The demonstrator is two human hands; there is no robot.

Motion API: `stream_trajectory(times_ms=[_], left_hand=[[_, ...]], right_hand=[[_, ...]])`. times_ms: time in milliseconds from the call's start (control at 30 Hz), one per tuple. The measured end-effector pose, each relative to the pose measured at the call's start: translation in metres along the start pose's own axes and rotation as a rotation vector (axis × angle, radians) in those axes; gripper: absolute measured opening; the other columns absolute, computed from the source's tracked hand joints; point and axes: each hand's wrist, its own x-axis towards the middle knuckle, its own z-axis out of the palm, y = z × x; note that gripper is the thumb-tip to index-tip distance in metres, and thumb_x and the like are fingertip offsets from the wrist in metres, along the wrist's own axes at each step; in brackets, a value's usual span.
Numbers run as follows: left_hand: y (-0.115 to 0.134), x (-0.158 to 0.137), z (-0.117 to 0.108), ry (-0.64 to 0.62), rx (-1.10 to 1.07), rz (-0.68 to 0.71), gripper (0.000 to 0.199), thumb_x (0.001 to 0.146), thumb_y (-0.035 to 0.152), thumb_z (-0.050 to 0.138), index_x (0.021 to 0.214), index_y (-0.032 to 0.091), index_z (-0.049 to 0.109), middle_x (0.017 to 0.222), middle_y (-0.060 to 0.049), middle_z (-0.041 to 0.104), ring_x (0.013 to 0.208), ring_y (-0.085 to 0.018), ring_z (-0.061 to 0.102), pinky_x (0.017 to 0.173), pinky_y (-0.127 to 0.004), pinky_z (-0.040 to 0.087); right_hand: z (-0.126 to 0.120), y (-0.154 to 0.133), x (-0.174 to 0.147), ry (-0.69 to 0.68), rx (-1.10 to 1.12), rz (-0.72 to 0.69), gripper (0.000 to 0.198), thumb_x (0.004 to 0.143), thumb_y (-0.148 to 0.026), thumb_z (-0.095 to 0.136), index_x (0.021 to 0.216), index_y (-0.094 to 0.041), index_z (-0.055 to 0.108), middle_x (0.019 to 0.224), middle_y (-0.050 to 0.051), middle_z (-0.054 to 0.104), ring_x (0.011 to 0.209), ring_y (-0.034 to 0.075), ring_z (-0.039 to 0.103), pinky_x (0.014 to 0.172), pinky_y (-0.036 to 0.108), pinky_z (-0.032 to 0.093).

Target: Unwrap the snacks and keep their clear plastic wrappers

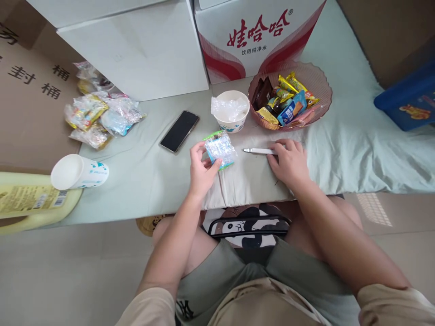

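Soft light, with a bright patch on the floor (374, 209)
The patch is below and right of the bowl (324, 90). White shine hides some of the packet (222, 147), below and left of the bowl. The big brown box (30, 120), far left of it, looks dim. Near the bowl things look clear; far from it, edges look stretched.

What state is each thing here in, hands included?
Left hand: gripping the packet.
Packet: held; sealed or not, unclear.
Right hand: resting at the tool's handle end.
Tool: lying down, metal tip exposed.
Phone: face-up, screen dark.
Middle cup: upright, crumpled plastic inside.
Left cup: uncovered.
Bowl: uncovered, holding wrapped snacks.
Bags: heaped.
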Motion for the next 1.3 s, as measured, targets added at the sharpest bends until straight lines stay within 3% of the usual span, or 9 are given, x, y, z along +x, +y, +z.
stream_trajectory(times_ms=[100, 167, 267, 333, 700, 967, 1100, 1233, 1300], left_hand=[[-0.004, 0.003, 0.003, 0.069, -0.060, -0.019, 0.079, 0.073, 0.031, 0.085, 0.136, 0.037, 0.039, 0.130, -0.007, 0.059, 0.089, -0.015, 0.070, 0.079, -0.031, 0.060], [-0.005, 0.005, 0.006, 0.106, -0.080, -0.031, 0.080, 0.071, 0.033, 0.088, 0.136, 0.036, 0.041, 0.128, -0.007, 0.060, 0.094, -0.017, 0.071, 0.083, -0.032, 0.060], [-0.003, 0.006, 0.013, 0.087, -0.097, -0.056, 0.061, 0.070, 0.037, 0.087, 0.121, 0.026, 0.055, 0.120, -0.008, 0.066, 0.103, -0.020, 0.071, 0.089, -0.032, 0.059], [-0.001, 0.005, 0.016, 0.055, -0.089, -0.065, 0.050, 0.071, 0.037, 0.086, 0.111, 0.022, 0.058, 0.112, -0.008, 0.070, 0.102, -0.021, 0.071, 0.089, -0.032, 0.059], [-0.002, -0.002, 0.018, -0.061, -0.062, -0.015, 0.052, 0.069, 0.046, 0.087, 0.105, 0.023, 0.057, 0.101, -0.004, 0.069, 0.095, -0.021, 0.071, 0.084, -0.033, 0.059], [0.005, 0.018, -0.012, 0.163, -0.204, -0.015, 0.068, 0.062, 0.056, 0.089, 0.116, 0.028, 0.057, 0.115, -0.007, 0.069, 0.108, -0.024, 0.069, 0.088, -0.035, 0.059], [0.002, 0.026, -0.031, 0.247, -0.127, 0.000, 0.070, 0.067, 0.059, 0.085, 0.124, 0.035, 0.052, 0.131, -0.007, 0.062, 0.113, -0.024, 0.067, 0.083, -0.034, 0.061], [-0.003, 0.012, -0.014, 0.093, -0.049, 0.032, 0.087, 0.067, 0.053, 0.088, 0.137, 0.038, 0.040, 0.132, -0.009, 0.059, 0.107, -0.023, 0.068, 0.085, -0.034, 0.059], [-0.003, 0.002, 0.000, -0.031, 0.020, 0.051, 0.079, 0.071, 0.049, 0.085, 0.135, 0.033, 0.042, 0.123, -0.009, 0.061, 0.097, -0.021, 0.070, 0.082, -0.032, 0.059]], right_hand=[[-0.002, -0.012, -0.003, -0.009, 0.164, -0.005, 0.022, 0.094, -0.031, 0.051, 0.103, -0.018, 0.065, 0.119, 0.019, 0.064, 0.110, 0.035, 0.057, 0.093, 0.052, 0.045], [-0.004, -0.028, -0.007, -0.160, 0.398, -0.009, 0.023, 0.097, -0.034, 0.046, 0.105, -0.018, 0.062, 0.102, 0.014, 0.069, 0.093, 0.028, 0.063, 0.084, 0.042, 0.049], [-0.005, -0.050, -0.012, -0.412, 0.697, -0.005, 0.027, 0.101, -0.039, 0.040, 0.099, -0.020, 0.059, 0.076, 0.004, 0.068, 0.067, 0.018, 0.062, 0.068, 0.031, 0.048], [-0.003, -0.058, -0.012, -0.422, 0.733, -0.013, 0.027, 0.101, -0.039, 0.040, 0.096, -0.020, 0.058, 0.073, 0.003, 0.067, 0.064, 0.017, 0.061, 0.066, 0.030, 0.046], [0.007, -0.056, -0.014, -0.287, 0.590, -0.094, 0.027, 0.097, -0.037, 0.047, 0.107, -0.019, 0.064, 0.084, 0.006, 0.070, 0.072, 0.019, 0.061, 0.069, 0.030, 0.045], [-0.004, -0.048, -0.008, -0.435, 0.448, -0.073, 0.031, 0.096, -0.036, 0.047, 0.098, -0.019, 0.072, 0.072, 0.004, 0.066, 0.064, 0.018, 0.056, 0.063, 0.030, 0.037], [-0.007, -0.034, -0.004, -0.351, 0.355, -0.028, 0.032, 0.097, -0.033, 0.045, 0.098, -0.020, 0.074, 0.086, 0.007, 0.068, 0.074, 0.021, 0.060, 0.068, 0.032, 0.040], [-0.007, -0.018, 0.001, -0.217, 0.156, 0.016, 0.032, 0.097, -0.033, 0.047, 0.105, -0.019, 0.075, 0.102, 0.013, 0.064, 0.085, 0.026, 0.060, 0.072, 0.036, 0.044], [-0.007, -0.014, 0.003, -0.188, 0.042, 0.043, 0.032, 0.096, -0.032, 0.049, 0.107, -0.018, 0.075, 0.103, 0.015, 0.063, 0.091, 0.030, 0.059, 0.075, 0.041, 0.044]])
